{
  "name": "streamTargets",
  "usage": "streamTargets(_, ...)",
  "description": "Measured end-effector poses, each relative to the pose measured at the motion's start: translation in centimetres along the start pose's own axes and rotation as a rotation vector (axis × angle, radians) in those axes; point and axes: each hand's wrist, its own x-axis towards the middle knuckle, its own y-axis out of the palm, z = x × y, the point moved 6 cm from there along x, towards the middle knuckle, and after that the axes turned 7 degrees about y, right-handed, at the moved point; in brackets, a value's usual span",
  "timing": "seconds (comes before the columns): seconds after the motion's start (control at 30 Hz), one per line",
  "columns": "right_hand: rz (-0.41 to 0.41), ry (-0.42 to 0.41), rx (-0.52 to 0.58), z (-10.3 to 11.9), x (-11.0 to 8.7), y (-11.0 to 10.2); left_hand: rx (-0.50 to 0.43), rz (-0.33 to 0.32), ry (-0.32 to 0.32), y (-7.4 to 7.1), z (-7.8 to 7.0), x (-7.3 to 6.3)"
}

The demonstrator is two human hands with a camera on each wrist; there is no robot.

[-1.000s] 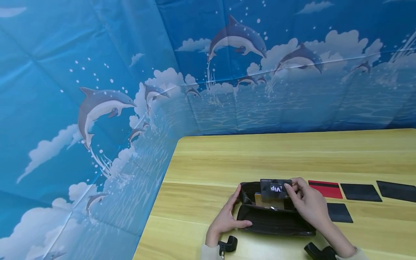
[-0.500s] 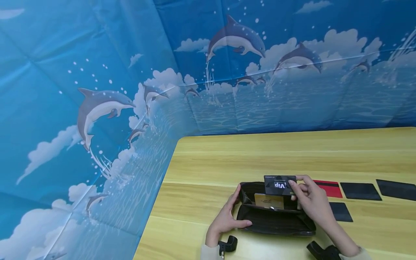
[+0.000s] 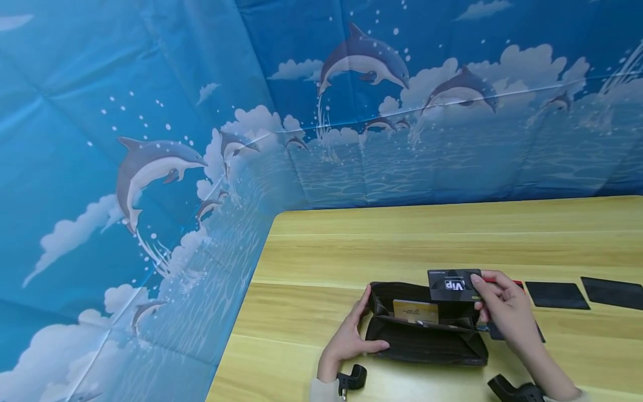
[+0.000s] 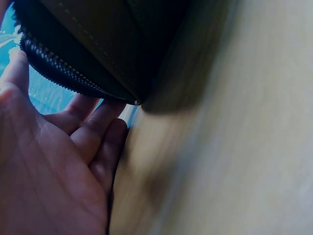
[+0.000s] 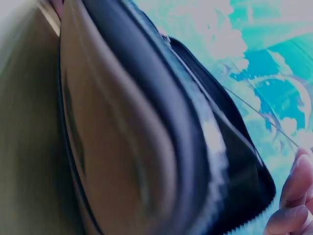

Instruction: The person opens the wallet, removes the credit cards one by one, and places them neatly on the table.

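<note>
A dark brown zip wallet (image 3: 424, 345) lies spread on the table, its pockets facing up. At its left end my left hand (image 3: 351, 335) holds it, thumb on the front flap and fingers at the back corner; the left wrist view shows those fingers (image 4: 90, 127) along the zipper edge. My right hand (image 3: 512, 315) pinches a black card (image 3: 447, 286) marked "Vip" by its right end, above the wallet's back right edge. In the right wrist view the card appears as a thin edge. A gold card (image 3: 414, 310) stands in a wallet pocket.
On the wooden table (image 3: 351, 245), right of the wallet, lie a black card (image 3: 558, 296) and another black card (image 3: 613, 293). My right hand partly covers a red card (image 3: 519, 285) and a dark card (image 3: 496, 333). A blue dolphin-print sheet (image 3: 372, 167) hangs behind.
My right hand has lifted the black Vip card out of the wallet and carried it to the right, uncovering the gold card. The left hand has stayed on the wallet.
</note>
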Motion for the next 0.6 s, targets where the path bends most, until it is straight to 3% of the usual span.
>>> streamTargets(0.1, -0.043, 0.026, 0.169, -0.4, 0.2, -1.4, 0.01, -0.001, 0.024, 0.0, -0.2, 0.0)
streamTargets(0.2, -0.104, 0.037, 0.248, -0.7, 0.3, -3.0, 0.023, -0.006, 0.045, -0.1, -0.5, 0.1)
streamTargets(0.4, -0.211, 0.07, 0.329, -2.3, 0.8, -7.2, 0.026, -0.014, 0.057, -0.1, -0.2, 0.1)
streamTargets(0.6, -0.277, 0.07, 0.325, -5.2, 1.3, -11.8, 0.048, -0.02, 0.026, 0.3, 2.4, -0.3)
